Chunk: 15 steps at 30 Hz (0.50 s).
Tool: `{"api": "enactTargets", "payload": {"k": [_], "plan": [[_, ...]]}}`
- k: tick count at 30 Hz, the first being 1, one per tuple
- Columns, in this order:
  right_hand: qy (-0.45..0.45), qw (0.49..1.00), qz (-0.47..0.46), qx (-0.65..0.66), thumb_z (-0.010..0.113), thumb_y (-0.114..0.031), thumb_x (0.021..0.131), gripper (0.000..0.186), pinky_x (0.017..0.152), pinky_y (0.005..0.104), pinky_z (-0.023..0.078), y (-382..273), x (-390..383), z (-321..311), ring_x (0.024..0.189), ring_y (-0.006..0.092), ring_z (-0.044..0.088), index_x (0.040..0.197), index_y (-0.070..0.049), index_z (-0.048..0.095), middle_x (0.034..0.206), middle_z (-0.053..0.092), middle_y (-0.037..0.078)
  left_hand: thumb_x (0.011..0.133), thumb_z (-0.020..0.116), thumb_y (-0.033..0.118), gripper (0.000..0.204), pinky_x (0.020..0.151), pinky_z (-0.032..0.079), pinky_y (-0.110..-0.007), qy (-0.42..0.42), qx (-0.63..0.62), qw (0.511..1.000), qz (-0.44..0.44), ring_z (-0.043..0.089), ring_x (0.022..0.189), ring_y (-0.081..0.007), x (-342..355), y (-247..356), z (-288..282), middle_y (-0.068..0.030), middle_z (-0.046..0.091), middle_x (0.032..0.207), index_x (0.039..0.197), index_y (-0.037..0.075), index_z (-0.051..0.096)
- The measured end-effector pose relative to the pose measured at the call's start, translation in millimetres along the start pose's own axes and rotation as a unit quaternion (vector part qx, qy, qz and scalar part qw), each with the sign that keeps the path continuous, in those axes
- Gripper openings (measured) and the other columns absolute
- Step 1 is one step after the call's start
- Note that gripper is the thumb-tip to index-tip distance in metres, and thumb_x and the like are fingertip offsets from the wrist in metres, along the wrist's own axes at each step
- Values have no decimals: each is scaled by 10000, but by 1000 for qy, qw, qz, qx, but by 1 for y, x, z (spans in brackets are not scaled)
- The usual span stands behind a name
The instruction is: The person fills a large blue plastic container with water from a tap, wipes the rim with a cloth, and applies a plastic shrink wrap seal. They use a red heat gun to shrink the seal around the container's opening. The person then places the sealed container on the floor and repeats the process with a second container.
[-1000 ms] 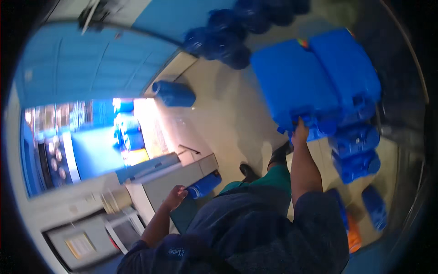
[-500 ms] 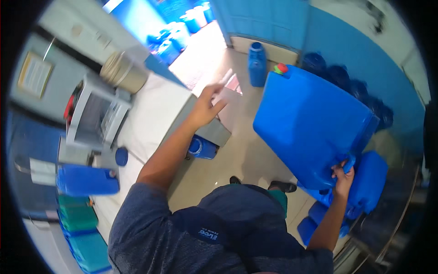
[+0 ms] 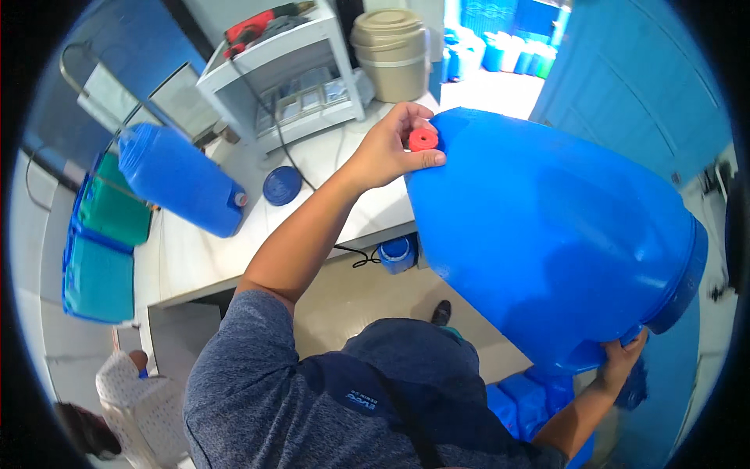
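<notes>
A large blue jerrycan [image 3: 539, 227] is held up at my right, tilted on its side above the floor. My left hand [image 3: 402, 144] grips its upper corner, thumb and fingers around a red cap [image 3: 423, 139]. My right hand [image 3: 625, 352] is closed on the handle at the jerrycan's lower right end. Left of my forearm, a white counter [image 3: 187, 262] carries a blue container [image 3: 176, 180] with a pale spout, a round blue lid [image 3: 282, 186], and green [image 3: 117, 211] and teal [image 3: 98, 277] jerrycans.
A white rack [image 3: 277, 133] with a red tool [image 3: 248, 30], a beige bucket [image 3: 391, 55] and loose cables are at the back. Blue containers stand below [image 3: 397, 255] and behind me [image 3: 519, 399]. A blue door [image 3: 617, 94] borders the open doorway. A co-worker [image 3: 137, 406] is at lower left.
The jerrycan has been raised and swung toward the counter as my view turned. My left hand has gone from raised and open to gripping its capped corner; my right keeps hold.
</notes>
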State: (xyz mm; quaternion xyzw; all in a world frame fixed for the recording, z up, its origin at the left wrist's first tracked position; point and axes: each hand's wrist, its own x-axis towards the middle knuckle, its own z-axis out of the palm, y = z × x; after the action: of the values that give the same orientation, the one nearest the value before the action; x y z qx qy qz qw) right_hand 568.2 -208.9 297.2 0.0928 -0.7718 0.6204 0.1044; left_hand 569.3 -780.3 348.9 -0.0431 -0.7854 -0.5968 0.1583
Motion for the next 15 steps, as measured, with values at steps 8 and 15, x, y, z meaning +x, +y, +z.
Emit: {"api": "enactTargets", "payload": {"k": [8, 15], "plan": [[-128, 980, -106, -110, 814, -225, 818, 473, 888, 389, 473, -25, 171, 48, 986, 215, 592, 1179, -13, 594, 1104, 615, 85, 809, 894, 164, 794, 1048, 480, -363, 56, -11, 998, -13, 615, 1144, -192, 3, -16, -51, -101, 664, 1198, 1441, 32, 432], [-251, 667, -596, -369, 734, -114, 793, 518, 1039, 533, 451, -184, 306, 170, 1172, 410, 598, 1292, -30, 627, 1281, 644, 203, 1041, 563, 487, 712, 1077, 426, -386, 135, 43, 984, 103, 604, 1179, -200, 49, 47, -122, -87, 641, 1249, 1534, 15, 358]]}}
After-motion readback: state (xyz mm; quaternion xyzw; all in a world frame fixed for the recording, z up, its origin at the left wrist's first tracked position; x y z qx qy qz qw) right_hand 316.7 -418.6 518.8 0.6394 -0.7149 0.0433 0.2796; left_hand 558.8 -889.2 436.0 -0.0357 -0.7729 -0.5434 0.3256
